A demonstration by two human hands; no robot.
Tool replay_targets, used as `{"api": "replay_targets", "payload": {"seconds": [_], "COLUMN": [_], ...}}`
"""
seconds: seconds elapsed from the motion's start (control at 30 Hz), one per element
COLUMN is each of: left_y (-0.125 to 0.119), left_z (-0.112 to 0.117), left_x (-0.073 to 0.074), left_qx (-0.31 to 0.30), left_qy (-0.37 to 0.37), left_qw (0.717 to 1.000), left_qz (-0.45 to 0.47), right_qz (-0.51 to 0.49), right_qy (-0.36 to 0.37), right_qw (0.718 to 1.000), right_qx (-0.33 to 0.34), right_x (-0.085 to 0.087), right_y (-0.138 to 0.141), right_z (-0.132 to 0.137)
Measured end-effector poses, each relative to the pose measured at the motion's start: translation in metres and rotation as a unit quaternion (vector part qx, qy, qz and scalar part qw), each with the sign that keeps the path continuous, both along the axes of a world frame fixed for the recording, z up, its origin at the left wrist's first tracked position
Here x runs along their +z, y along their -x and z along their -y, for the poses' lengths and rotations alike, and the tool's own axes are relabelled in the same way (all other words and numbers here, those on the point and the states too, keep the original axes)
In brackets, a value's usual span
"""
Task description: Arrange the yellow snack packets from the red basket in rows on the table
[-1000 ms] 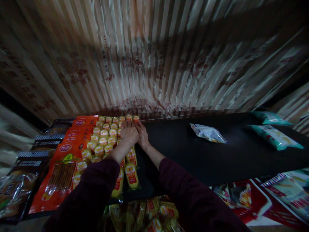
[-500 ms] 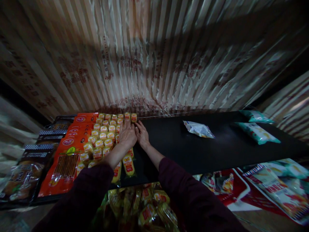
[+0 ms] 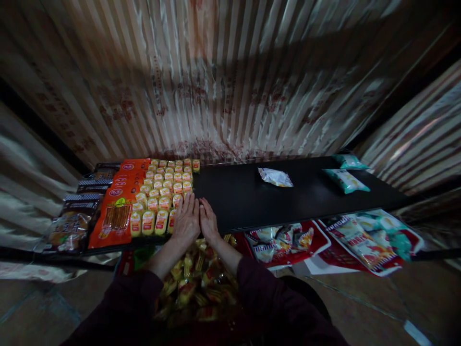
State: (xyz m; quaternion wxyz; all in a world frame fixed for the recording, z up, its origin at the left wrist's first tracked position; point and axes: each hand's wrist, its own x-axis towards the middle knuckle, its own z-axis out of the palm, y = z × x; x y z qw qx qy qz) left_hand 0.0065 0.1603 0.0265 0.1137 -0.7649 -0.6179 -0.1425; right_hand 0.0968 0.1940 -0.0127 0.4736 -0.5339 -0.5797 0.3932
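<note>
Rows of small yellow wrapped cakes [image 3: 157, 185] stand close together on the black shelf [image 3: 237, 202]. My left hand [image 3: 187, 221] lies with its fingers stretched out at the front right corner of these rows, and it hides the cakes beneath it. Right beside it, my right hand [image 3: 209, 222] is also stretched out, on the right side of the last row, its fingertips near those of the left. Neither hand appears to grip anything, though what lies under the palms is hidden. Below my forearms, a heap of more wrapped cakes [image 3: 190, 278] fills a container.
Orange snack packs [image 3: 113, 216] and dark bread packs [image 3: 74, 223] lie to the left. A white packet [image 3: 275, 177] and teal bags [image 3: 347, 181] lie farther right on the shelf. Red trays with white rims [image 3: 320, 245] hold snack bags below the shelf's front edge.
Both hands have come from the back of the cake rows to the front edge. The camera view has shifted, showing more floor. The loose-looking front cakes are now partly lined up, partly hidden.
</note>
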Motion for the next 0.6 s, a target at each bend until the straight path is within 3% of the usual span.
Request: {"api": "replay_targets", "payload": {"seconds": [0.23,0.6], "left_y": [0.001,0.019], "left_z": [0.045,0.043], "left_x": [-0.016,-0.020], "left_qx": [0.039,0.057], "left_qy": [-0.025,-0.009], "left_qw": [0.999,0.997], "left_qz": [0.022,0.055], "right_qz": [-0.011,0.007], "right_qy": [0.007,-0.008], "right_qw": [1.000,1.000], "right_qx": [-0.020,0.018], "right_x": [0.000,0.005], "right_y": [0.010,0.025], "right_z": [0.029,0.032]}}
